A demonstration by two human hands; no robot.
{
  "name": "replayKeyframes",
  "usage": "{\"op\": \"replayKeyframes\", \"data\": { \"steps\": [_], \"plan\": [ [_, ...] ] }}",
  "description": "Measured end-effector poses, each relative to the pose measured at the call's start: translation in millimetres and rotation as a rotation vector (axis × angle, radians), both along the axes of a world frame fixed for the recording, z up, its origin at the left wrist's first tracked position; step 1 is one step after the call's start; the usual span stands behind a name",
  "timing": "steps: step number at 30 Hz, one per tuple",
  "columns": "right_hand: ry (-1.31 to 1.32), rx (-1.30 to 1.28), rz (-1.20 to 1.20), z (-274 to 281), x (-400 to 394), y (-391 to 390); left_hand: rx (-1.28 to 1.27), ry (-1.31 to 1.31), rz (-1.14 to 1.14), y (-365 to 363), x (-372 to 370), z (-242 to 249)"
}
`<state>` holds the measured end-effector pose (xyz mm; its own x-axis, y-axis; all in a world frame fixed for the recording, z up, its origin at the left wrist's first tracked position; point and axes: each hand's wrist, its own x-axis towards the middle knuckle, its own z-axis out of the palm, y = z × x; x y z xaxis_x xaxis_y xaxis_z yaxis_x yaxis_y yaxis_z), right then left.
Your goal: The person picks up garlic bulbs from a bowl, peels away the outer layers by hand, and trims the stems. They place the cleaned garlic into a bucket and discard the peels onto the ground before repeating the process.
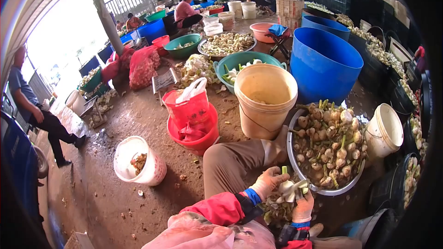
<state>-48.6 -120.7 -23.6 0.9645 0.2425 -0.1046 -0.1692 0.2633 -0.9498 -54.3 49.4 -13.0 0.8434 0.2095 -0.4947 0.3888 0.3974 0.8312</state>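
Note:
In the head view my left hand (pixel 267 183), with a blue band at its wrist, is closed around a green-stemmed garlic bulb (pixel 287 189) in front of my knees. My right hand (pixel 303 206) is closed at the other side of the same bulb, by a cut stem end; any tool in it is too small to tell. Peelings (pixel 276 210) lie beneath both hands. Just beyond them stands a wide metal basin (pixel 295 157) heaped with brownish garlic bulbs (pixel 330 145).
A cream bucket (pixel 263 106) and blue tub (pixel 323 64) stand ahead. A red tub (pixel 196 140) and white bucket (pixel 157 168) are left, a tilted white bucket (pixel 385 129) right. A person (pixel 30 101) walks at far left; others sit behind.

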Motion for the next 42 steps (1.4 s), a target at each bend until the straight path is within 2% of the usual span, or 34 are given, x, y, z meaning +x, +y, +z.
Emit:
{"op": "replayKeyframes", "data": {
  "steps": [1, 3, 5, 6, 7, 8, 9, 10, 12, 13, 15, 17, 18, 19, 20, 21, 23, 25, 26, 28, 29, 31, 33, 35, 36, 37, 39, 40, 41, 42],
  "plan": [
    [-0.011, -0.052, 0.031, 0.2, 1.4, -0.5, -0.12, -0.02, -0.076, 1.1, -0.1, -5.3],
    [-0.023, -0.159, 0.078, -0.2, 1.0, -4.6, -0.044, -0.052, -0.135, 3.6, -2.0, -11.2],
    [0.054, -0.028, 0.037, -9.8, 3.0, -3.6, -0.012, -0.012, -0.1, 2.7, -1.5, -18.9],
    [-0.058, -0.201, -0.012, -21.7, 8.2, -8.9, -0.082, -0.121, -0.066, 2.8, -4.1, -15.3],
    [0.049, -0.109, -0.111, -34.0, 9.7, -12.9, -0.166, -0.218, -0.037, 6.1, -7.2, -12.7],
    [0.109, -0.061, -0.178, -29.9, 8.5, -13.4, -0.078, -0.262, -0.014, 4.7, -9.4, -7.9],
    [0.103, -0.156, -0.222, -32.5, 9.8, -14.7, 0.009, -0.312, 0.007, 3.3, -11.5, -3.6],
    [0.128, -0.153, -0.251, -63.4, 14.0, -21.2, 0.009, -0.348, -0.01, 3.1, -14.4, -3.4],
    [0.238, 0.014, -0.342, -86.8, 13.4, -27.7, -0.028, -0.372, -0.016, 4.8, -18.1, -2.7],
    [0.222, -0.049, -0.38, -99.0, 12.7, -31.8, -0.056, -0.357, -0.004, 6.8, -18.6, -0.7],
    [0.36, -0.411, -0.2, -102.8, 16.2, -36.3, -0.061, -0.365, -0.03, 12.5, -20.1, 13.1],
    [0.265, -0.97, 0.153, -82.3, 15.1, -28.9, -0.1, -0.371, -0.043, 19.1, -21.6, 16.3],
    [0.052, -1.029, 0.148, -84.0, 7.5, -22.2, -0.07, -0.348, -0.057, 20.7, -21.9, 18.7],
    [-0.16, -0.914, 0.031, -103.4, 2.3, -18.8, -0.039, -0.326, -0.069, 20.7, -22.0, 20.5],
    [-0.123, -0.767, -0.037, -88.0, 2.2, -10.5, -0.039, -0.322, -0.075, 19.2, -21.4, 19.3],
    [-0.085, -0.618, -0.105, -62.9, 2.4, -0.3, 0.014, -0.325, -0.072, 17.9, -21.0, 17.4],
    [-0.149, -0.541, -0.121, -23.9, 1.2, 7.0, 0.065, -0.323, -0.081, 16.5, -20.2, 9.1],
    [-0.273, -0.428, -0.135, -15.0, -1.2, 12.9, 0.348, -0.382, -0.115, 15.9, -17.6, -4.6],
    [-0.324, -0.519, -0.145, -9.3, -3.4, 14.6, 0.346, -0.382, -0.124, 11.9, -16.3, -4.4],
    [-0.363, -0.67, -0.145, -9.7, -6.1, 18.3, 0.545, -0.45, -0.167, 2.6, -16.0, -1.5],
    [-0.357, -0.668, -0.151, -7.5, -5.9, 19.8, 0.546, -0.449, -0.175, -0.1, -16.4, 2.6],
    [-0.322, -1.006, -0.044, -0.5, -1.9, 20.1, 0.886, -0.559, -0.363, -4.5, -15.7, 11.4],
    [-0.261, -0.969, -0.03, -18.3, 1.7, 17.2, 0.849, -0.607, -0.403, -1.1, -18.3, 7.3],
    [-0.277, -0.673, -0.281, -50.2, 5.6, 10.5, 0.394, -0.595, -0.374, 1.6, -21.9, 6.8],
    [-0.186, -0.679, -0.306, -59.1, 6.6, 4.7, 0.316, -0.61, -0.379, 2.1, -24.8, 10.7],
    [-0.062, -0.64, -0.309, -64.6, 9.5, -0.9, 0.321, -0.613, -0.385, 1.7, -26.2, 13.8],
    [0.048, -0.368, -0.41, -86.7, 16.8, -7.6, 0.135, -0.458, -0.35, 0.4, -29.0, 18.9],
    [0.088, -0.273, -0.394, -93.8, 18.7, -10.9, 0.129, -0.424, -0.338, -0.6, -29.5, 23.0],
    [0.086, -0.27, -0.399, -86.0, 17.5, -14.3, 0.131, -0.428, -0.342, 1.7, -28.4, 20.2],
    [0.315, 0.154, -0.283, -68.5, 12.0, -18.2, 0.11, -0.404, -0.328, 5.5, -28.1, 14.9]
  ]
}}
